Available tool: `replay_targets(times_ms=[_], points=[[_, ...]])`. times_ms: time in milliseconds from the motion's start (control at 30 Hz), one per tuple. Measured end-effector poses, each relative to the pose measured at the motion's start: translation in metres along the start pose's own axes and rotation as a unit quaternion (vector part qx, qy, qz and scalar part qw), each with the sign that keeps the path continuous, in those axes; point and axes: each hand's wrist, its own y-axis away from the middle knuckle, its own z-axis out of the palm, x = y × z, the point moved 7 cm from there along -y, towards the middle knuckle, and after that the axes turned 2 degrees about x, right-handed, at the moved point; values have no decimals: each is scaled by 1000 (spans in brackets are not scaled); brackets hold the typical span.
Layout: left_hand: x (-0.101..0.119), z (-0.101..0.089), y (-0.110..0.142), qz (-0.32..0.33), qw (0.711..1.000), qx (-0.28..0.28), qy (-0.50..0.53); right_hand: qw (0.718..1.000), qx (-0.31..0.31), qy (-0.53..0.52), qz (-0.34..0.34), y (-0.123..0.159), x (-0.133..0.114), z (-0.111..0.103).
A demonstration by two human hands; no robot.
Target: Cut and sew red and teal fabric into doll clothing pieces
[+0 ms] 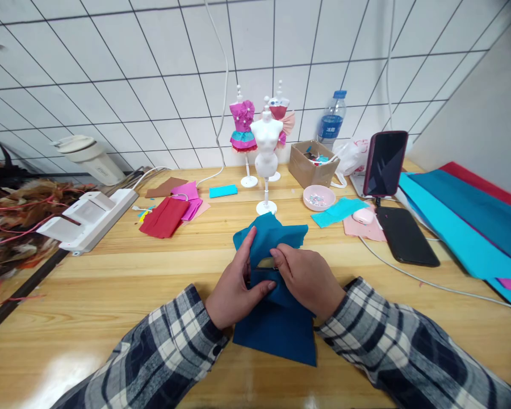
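A blue sheet (276, 332), which could be cloth or crepe paper, lies in front of me with its upper part lifted and folded. My left hand (242, 284) grips its left side, thumb across the front and index finger pointing up along it. The closed fingers of my right hand (304, 275) pinch the upper flap (276, 236). Between the hands is a gap in the sheet, with a thin dark strip along its lower edge, perhaps a scissor blade; the handle, if any, is hidden. Just beyond stands a bare white mini dress form (266, 142).
Two dressed mini forms stand behind, one in a magenta dress (242, 122). To the right are a cardboard box (309, 170), pink bead dish (317, 204), propped phone (385, 165), black phone (409, 236) and blue sheets (464, 221). Leftward lie red pieces (164, 218) and a power strip (97, 218).
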Motion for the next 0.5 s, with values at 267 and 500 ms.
replay_targets(times_ms=[267,500], points=[[0,-1,1,2,1000,12,-13,1000,11,-5,-15,-1,-3,-3],[-4,-1,2,-2,1000,1,8,1000,4,8,5,-2,3,0]])
